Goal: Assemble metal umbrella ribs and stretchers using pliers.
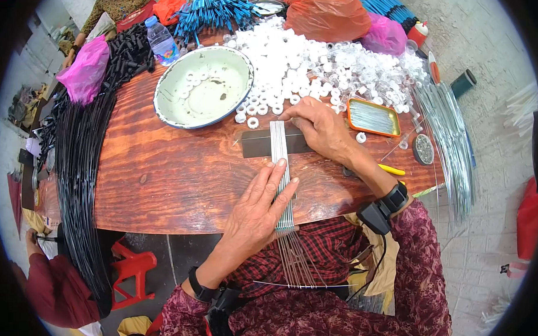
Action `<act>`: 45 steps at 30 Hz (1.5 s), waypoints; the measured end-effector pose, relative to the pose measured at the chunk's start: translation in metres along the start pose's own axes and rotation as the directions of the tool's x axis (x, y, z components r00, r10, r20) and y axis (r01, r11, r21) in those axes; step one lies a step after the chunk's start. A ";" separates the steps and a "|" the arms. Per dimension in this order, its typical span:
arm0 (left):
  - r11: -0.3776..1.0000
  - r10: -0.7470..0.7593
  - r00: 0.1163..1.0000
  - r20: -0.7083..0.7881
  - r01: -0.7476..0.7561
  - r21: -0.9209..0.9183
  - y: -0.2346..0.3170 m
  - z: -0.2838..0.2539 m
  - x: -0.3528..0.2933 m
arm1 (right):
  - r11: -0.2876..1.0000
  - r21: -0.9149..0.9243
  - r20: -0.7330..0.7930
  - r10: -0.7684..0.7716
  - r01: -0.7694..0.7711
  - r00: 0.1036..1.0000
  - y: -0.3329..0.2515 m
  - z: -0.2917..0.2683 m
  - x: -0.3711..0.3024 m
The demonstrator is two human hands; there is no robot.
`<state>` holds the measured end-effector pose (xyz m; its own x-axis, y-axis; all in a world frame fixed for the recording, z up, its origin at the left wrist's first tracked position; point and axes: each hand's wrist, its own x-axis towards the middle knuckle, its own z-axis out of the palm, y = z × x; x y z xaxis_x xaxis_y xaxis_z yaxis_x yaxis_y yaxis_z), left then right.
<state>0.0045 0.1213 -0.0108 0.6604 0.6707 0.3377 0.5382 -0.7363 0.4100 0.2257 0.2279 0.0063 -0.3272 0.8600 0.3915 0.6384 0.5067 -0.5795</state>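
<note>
A flat row of thin silvery rods (279,145) runs from the tabletop over the near edge toward my lap, crossing a dark flat block (257,144). My left hand (255,207) lies on the row with fingers stretched and slightly spread. Near the rods' far ends is my right hand (322,130), index finger reaching out and thumb apart from it, with nothing visible between them. Its other fingers are partly hidden. Below the table edge the rods fan out into thin brownish strands (296,259) that meet a thin crosswise rod (308,286).
White plastic rings (271,64) are heaped at the back, beside an enamel basin (219,95). At right are an orange-rimmed tin of needle-like pieces (373,118), yellow-handled tool (392,169) and silvery wires (449,144). Black rods (82,168) hang at left; another person works there.
</note>
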 end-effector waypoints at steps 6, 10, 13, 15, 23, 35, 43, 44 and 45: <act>1.000 -0.005 1.000 0.006 0.004 0.028 0.000 0.000 0.000 | 0.999 -0.042 -0.013 -0.033 0.032 0.999 -0.004 0.006 -0.002; 0.999 -0.003 1.000 -0.003 0.003 0.041 -0.001 0.002 0.001 | 0.995 -0.070 -0.054 -0.077 0.073 0.996 -0.005 0.009 0.001; 0.999 0.000 1.000 -0.005 0.000 0.041 -0.001 0.001 0.000 | 0.998 -0.019 -0.069 -0.062 0.061 0.996 -0.005 0.012 0.003; 0.999 0.006 1.000 -0.004 -0.006 0.044 0.000 0.001 0.000 | 0.996 0.024 -0.056 -0.085 0.086 0.995 -0.003 0.015 0.004; 0.993 0.038 0.999 0.005 -0.038 0.113 -0.002 0.005 -0.002 | 0.962 -0.094 -0.169 -0.268 0.255 0.949 -0.030 -0.003 -0.006; 0.992 0.080 0.996 -0.042 -0.076 0.096 -0.001 0.005 -0.010 | 0.984 0.093 0.239 -0.167 0.149 0.957 -0.131 -0.044 -0.137; 0.995 0.089 0.991 -0.098 -0.084 0.048 -0.003 0.014 -0.016 | 0.955 0.248 -0.184 -0.118 0.162 0.976 -0.155 -0.013 -0.130; 0.993 0.109 0.989 -0.105 -0.103 0.055 -0.011 0.020 -0.015 | 0.954 0.184 -0.179 -0.203 0.236 0.963 -0.152 -0.012 -0.126; 0.991 0.122 0.987 -0.100 -0.116 0.063 -0.008 0.020 -0.012 | 0.947 0.114 -0.170 -0.279 0.300 0.945 -0.148 -0.013 -0.123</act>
<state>0.0028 0.1175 -0.0349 0.6657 0.5813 0.4680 0.4900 -0.8134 0.3133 0.1811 0.0460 0.0532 -0.3692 0.6615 0.6528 0.4274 0.7446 -0.5128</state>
